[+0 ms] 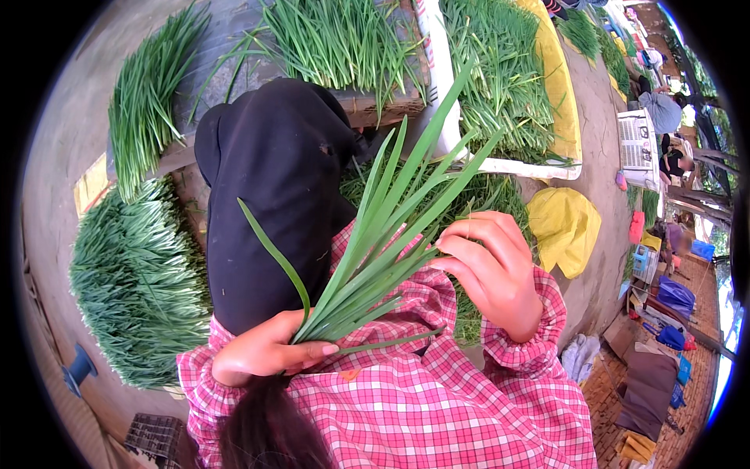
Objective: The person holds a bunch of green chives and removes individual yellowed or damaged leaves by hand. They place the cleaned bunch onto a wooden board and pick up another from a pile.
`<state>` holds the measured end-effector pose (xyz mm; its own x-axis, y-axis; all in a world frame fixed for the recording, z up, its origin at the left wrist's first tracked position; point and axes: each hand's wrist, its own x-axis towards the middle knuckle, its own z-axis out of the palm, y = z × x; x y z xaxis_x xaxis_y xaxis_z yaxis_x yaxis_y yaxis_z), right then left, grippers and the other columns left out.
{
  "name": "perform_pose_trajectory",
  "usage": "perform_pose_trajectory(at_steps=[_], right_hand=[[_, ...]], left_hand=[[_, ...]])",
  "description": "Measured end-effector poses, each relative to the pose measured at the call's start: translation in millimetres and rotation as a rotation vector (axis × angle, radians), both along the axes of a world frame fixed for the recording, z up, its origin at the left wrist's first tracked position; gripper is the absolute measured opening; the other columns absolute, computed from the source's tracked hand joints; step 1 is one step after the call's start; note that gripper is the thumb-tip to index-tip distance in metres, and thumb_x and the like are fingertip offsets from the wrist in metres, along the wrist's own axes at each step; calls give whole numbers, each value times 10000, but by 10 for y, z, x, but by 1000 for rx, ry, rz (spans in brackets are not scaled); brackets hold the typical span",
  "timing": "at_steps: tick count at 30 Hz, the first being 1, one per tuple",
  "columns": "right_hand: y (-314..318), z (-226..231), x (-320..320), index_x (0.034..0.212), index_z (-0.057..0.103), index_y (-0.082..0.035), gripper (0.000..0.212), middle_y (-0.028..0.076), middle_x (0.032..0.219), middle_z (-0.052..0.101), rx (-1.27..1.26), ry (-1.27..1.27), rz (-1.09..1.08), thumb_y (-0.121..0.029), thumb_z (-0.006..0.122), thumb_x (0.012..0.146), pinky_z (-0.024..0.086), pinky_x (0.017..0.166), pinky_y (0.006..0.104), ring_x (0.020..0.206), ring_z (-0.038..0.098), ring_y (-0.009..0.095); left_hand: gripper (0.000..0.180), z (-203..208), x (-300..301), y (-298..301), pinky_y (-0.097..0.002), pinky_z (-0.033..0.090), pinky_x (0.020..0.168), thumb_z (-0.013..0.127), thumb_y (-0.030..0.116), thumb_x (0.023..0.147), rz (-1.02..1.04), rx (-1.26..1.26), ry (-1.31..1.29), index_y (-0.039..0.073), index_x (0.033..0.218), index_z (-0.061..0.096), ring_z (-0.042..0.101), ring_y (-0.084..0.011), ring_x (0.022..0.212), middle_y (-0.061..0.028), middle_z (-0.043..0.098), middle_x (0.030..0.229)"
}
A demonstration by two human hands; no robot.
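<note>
My left hand (273, 348) is closed round the lower end of a bunch of garlic chives (383, 250), whose flat green leaves fan up and to the right over my lap. One leaf curves away to the left of the bunch, and another sticks out low to the right. At the bunch's right edge, my right hand (496, 270) has thumb and fingers drawn into a pinch. A thin yellowish strand shows by its index finger; what lies between the fingertips is too small to make out.
Cut chives (336, 47) lie on a low dark board ahead, with another heap (148, 102) hanging over its left edge. A dense stack of chives (137, 289) stands at left. A white-rimmed container (574, 168) holds more greens. Right of me are a yellow sheet (562, 230) and a white basket (637, 148).
</note>
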<state>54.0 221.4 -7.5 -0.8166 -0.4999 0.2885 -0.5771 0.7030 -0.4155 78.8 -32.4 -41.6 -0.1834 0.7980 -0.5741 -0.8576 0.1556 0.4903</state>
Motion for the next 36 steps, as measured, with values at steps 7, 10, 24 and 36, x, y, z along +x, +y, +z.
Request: perform_pose_trajectory(at_steps=[7,10,24,36], right_hand=[[-34,-68,-23,770,549,-11,211,82,749,530,-48,-24,53,-61,622,578,434,608,304,704,519,225],[-39,-101,-19,769,548,-7,209,86,738,530,-63,-31,86,-45,587,568,436,602,304,698,522,228],[-32,-90,24,762,543,-9,211,65,720,493,-18,-33,115,-37,552,553,391,567,283,642,479,203],[-11,-111,79,716,574,-45,228,47,716,475,-110,16,77,1,574,493,379,533,275,638,457,202]], left_hand=[[170,32,-18,-2,-173,281,418,493,88,811,-4,-22,7,22,964,460,336,-26,475,41,404,588],[178,30,-20,-2,-172,285,419,498,92,809,-8,-39,5,26,970,461,338,-27,477,38,405,589],[164,-17,16,-18,-169,272,410,492,91,811,17,-16,-1,25,958,463,332,-26,467,43,399,574],[156,-10,15,-20,-171,271,411,481,98,820,-1,4,-18,26,957,462,333,-23,471,46,398,585]])
